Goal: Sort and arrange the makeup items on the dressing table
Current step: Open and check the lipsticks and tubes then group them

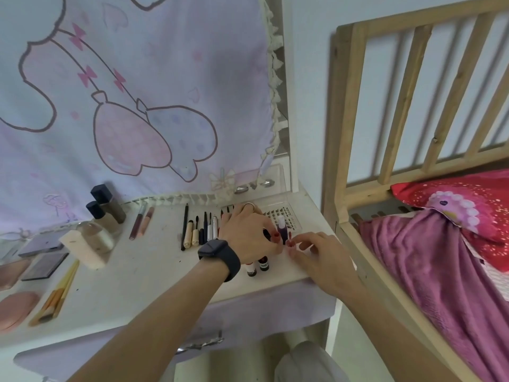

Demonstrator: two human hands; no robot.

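Note:
My left hand (249,235), with a black watch on the wrist, lies over the right part of the white dressing table (143,274) and pinches a small red-capped lip tube (276,238). My right hand (316,250) holds another small red lip tube (289,244) right beside it. A purple bottle (281,226) stands just behind them on a clear tray of false lashes (292,216). Two small dark bottles (257,267) stand below my left hand. A row of pencils, concealers and mascaras (199,230) lies to the left.
Foundation bottles (106,209), a glass bottle, a sponge (82,249), palettes (44,264), brushes (56,296) and a pink compact (15,310) fill the left side. Two lip glosses (141,221) lie mid-table. A wooden bed frame (347,128) with pink bedding stands close on the right.

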